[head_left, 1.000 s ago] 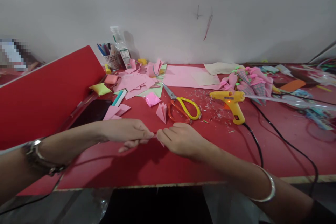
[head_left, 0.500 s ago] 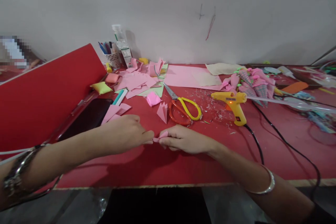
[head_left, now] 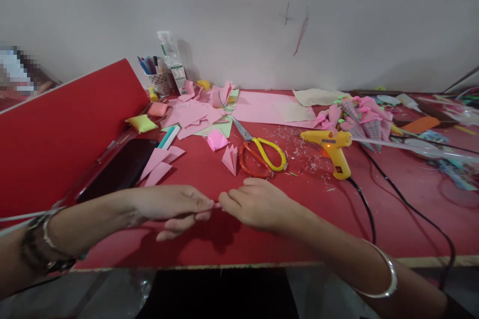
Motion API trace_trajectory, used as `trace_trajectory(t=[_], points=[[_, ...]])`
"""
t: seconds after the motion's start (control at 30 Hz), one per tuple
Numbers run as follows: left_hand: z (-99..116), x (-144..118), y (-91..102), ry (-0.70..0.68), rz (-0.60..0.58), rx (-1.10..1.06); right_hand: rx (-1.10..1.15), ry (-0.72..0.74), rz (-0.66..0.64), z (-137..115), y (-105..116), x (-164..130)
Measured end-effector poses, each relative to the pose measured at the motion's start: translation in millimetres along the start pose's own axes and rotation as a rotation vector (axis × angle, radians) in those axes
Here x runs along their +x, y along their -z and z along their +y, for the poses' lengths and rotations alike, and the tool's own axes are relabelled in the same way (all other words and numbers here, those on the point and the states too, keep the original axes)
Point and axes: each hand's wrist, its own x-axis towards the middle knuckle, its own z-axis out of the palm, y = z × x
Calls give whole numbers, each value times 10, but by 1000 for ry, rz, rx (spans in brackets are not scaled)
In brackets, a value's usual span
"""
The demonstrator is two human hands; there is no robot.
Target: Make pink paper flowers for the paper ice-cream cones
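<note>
Pink paper piece (head_left: pixel 217 205), barely visible, sits pinched between left hand (head_left: pixel 170 205) and right hand (head_left: pixel 258 204), fingertips closed on it above the red table (head_left: pixel 262 239), likely to crease it; scissors (head_left: pixel 260 153) lie at 12 o'clock, within reach

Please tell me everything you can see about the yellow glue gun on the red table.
The glue gun looks like yellow plastic, with a black label on its handle and an orange glow near the trigger. It rests on the red table, nozzle pointing left and handle pointing toward the camera. A black cable runs from its handle toward the table's near edge. Small scraps lie around its nozzle side. Neither hand touches it.
</note>
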Motion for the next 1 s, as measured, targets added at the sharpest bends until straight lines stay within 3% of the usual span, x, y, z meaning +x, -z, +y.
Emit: trace_trajectory(t=[0.1,0.23,0.37,0.43,0.53,0.6,0.8,0.9,1.0], points=[[1,23,-22,-49,81,259,156,-114,-120,17,29,16],[54,19,-99,-223,427,936,651,-321,-248,83,109,30],[80,-16,-121,-506,648,1673,1069,-305,-251,135,163,19],[64,-24,-100,-523,644,1753,1011,-290,-229,131,150,18],[25,-23,-63,-348,563,1647,666,-295,-208,95,89,25],[13,-21,-52,-250,502,1458,419,-267,-197,66,41,28],[79,12,-61,-21,153,323,-47,-19,95,29,-16,7],[53,49,-56,-15,33,9,-186,39,220,24,3,0],[-17,62,-54,-23,27,-153,-262,64,302,15,23,2]])
